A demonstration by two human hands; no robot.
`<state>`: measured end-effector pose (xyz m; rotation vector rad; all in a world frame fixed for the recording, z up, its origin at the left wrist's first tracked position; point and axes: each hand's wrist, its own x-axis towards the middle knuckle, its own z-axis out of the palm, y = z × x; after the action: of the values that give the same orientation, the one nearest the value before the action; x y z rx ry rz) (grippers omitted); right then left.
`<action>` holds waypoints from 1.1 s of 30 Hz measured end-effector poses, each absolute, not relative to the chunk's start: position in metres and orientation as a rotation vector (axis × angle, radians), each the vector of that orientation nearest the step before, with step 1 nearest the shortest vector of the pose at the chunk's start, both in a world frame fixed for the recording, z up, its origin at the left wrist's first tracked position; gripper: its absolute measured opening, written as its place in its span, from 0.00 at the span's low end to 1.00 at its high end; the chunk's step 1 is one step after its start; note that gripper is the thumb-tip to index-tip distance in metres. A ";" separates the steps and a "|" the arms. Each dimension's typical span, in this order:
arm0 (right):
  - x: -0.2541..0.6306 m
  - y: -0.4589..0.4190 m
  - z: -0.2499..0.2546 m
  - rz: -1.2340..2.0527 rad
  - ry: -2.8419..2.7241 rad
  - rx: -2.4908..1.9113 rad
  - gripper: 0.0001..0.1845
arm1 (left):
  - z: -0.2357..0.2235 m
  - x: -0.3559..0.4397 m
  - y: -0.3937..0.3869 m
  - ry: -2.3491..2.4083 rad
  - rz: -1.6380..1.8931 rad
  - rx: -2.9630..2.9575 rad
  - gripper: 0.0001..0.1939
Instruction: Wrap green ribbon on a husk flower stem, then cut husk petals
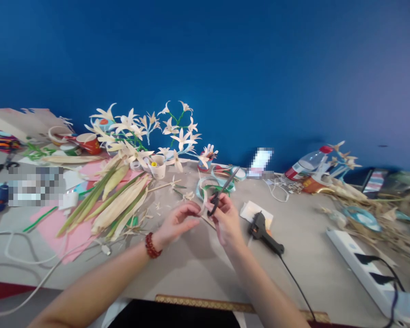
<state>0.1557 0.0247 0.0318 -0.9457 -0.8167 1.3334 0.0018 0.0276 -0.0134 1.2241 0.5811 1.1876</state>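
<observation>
My right hand [228, 223], near the middle of the table, is closed on a pair of dark scissors [229, 181]. Their blades point up and to the right. A pale thin strip [204, 202], perhaps corn husk, shows beside the scissors' handle, close to the fingertips of both hands. To its left, my left hand [177, 224] has curled fingers with the thumb held apart from them. Nothing is plainly gripped in it, though blur hides whether its fingertips touch the strip. A ring of green and pale blue tape [208, 187] lies just behind the hands.
Corn husks [119, 205] lie on pink paper [54, 228] at left. Husk flowers [181, 136] stand behind them. A black glue gun [264, 231] rests right of my right hand, its cord running forward. Farther right are a power strip [358, 273] and a plastic bottle [309, 161].
</observation>
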 end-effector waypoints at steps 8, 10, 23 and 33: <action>0.153 0.020 0.031 1.307 -0.928 -0.978 0.18 | 0.010 0.004 0.025 0.752 1.229 1.364 0.04; 0.156 0.017 0.030 1.285 -0.993 -1.004 0.16 | 0.014 0.004 0.022 0.774 1.179 1.223 0.05; 0.186 -0.025 -0.006 1.493 -1.352 -1.073 0.21 | 0.008 0.001 0.021 0.764 1.142 0.844 0.07; 0.179 -0.034 -0.022 1.512 -1.397 -1.032 0.25 | 0.005 0.002 0.018 0.777 1.255 0.880 0.07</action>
<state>0.1787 -0.0342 -0.0215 -1.0317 -1.3973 1.5119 0.0022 0.0176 0.0050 0.8800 0.7768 1.2546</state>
